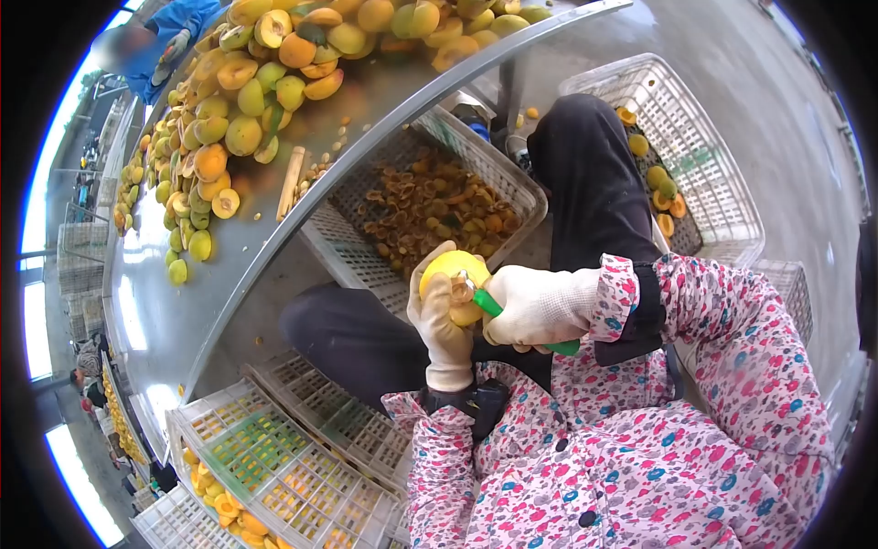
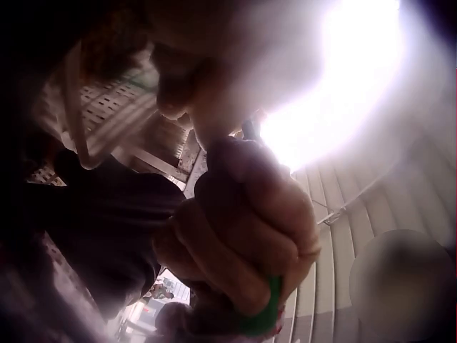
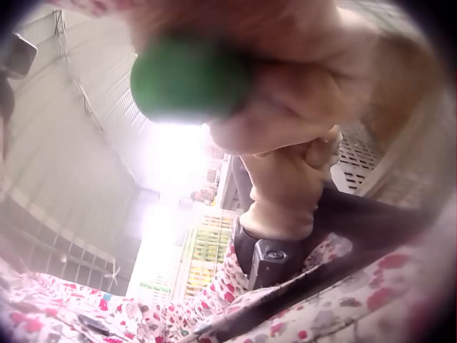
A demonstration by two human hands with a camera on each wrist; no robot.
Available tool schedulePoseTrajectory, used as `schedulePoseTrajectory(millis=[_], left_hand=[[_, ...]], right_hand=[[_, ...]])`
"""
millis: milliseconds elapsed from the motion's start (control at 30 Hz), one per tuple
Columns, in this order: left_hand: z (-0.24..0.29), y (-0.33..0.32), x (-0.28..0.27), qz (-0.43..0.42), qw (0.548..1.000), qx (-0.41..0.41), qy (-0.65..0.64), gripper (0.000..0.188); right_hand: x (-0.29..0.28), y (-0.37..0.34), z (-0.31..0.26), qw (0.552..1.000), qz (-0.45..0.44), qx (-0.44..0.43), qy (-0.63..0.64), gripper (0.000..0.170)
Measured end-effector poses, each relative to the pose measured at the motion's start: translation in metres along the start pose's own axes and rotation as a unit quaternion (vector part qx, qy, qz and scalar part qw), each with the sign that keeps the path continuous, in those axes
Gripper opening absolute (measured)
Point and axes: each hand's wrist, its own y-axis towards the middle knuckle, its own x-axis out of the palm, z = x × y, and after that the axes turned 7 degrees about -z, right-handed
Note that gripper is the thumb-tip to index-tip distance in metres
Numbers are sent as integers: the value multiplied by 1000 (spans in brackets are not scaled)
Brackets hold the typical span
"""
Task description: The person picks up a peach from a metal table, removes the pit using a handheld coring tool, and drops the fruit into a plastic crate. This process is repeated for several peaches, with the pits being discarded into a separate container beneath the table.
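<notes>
My gloved left hand holds a yellow peach above my lap, its fingers and thumb curled round the fruit. In my gloved right hand is a green-handled pitting tool, gripped in the fist. The tool's metal end meets the peach's opened side, where brownish flesh shows. Seen from the left wrist, the right fingers wrap the green handle. The right wrist view shows the rounded green handle end sticking out of the fist, with the left hand beyond.
A metal table bears heaped peaches, many halved, and a wooden stick. Below its edge stands a crate of pits and scraps. Another crate with a few fruits stands right; stacked crates stand left. A person is across the table.
</notes>
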Motion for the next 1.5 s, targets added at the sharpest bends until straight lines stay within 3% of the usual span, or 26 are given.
schedulePoseTrajectory(millis=[33,100,133,167,200,267,433,533,633,700,833,900,1000,1100,1167,1300,1333,1367,1400,1500], left_hand=[[-3,1,-1,-1,1000,4,4,39],[-13,2,-5,62,983,83,150,40],[-13,4,-5,50,981,95,161,41],[-12,6,-6,45,980,100,163,41],[-7,7,-5,21,994,57,86,42],[-1,8,0,-5,1000,14,-26,44],[6,0,7,0,998,23,-54,42],[5,2,1,-15,997,53,58,41],[6,0,1,-32,998,27,53,42],[8,-1,3,-46,998,-10,39,43],[10,0,1,-101,992,-78,16,49],[8,-2,3,-94,992,-79,7,51],[7,-2,5,-66,998,8,8,49],[4,-1,1,-51,998,14,21,46],[2,2,-1,-51,998,19,9,45],[-2,1,-3,-36,998,58,14,43],[-2,0,-3,-30,998,46,32,42],[-1,-1,-2,-23,998,34,49,41],[-1,0,-1,-24,998,36,46,41],[1,-2,-2,-12,999,-35,1,39]], right_hand=[[3,10,10,1000,0,-6,-2,16],[16,28,25,982,129,-141,-8,15],[16,26,24,980,132,-146,-8,15],[14,23,22,987,103,-115,48,16],[13,18,17,988,73,-83,104,17],[7,13,16,986,49,-101,123,18],[2,7,13,980,-11,-131,147,20],[6,3,7,993,25,-93,64,18],[17,8,14,995,81,-59,-28,17],[20,20,24,958,168,-131,-191,18],[16,3,20,978,136,-97,-122,18],[7,-8,12,998,-16,-47,32,18],[4,-11,12,993,-28,-88,76,20],[4,-7,14,989,-32,-101,101,22],[3,-1,18,974,-45,-157,155,23],[1,8,20,979,-46,-136,142,20],[4,18,26,989,44,-140,-28,19],[8,21,27,961,132,-139,-199,20],[12,22,28,931,184,-121,-291,22],[16,22,27,923,195,-57,-326,24]])
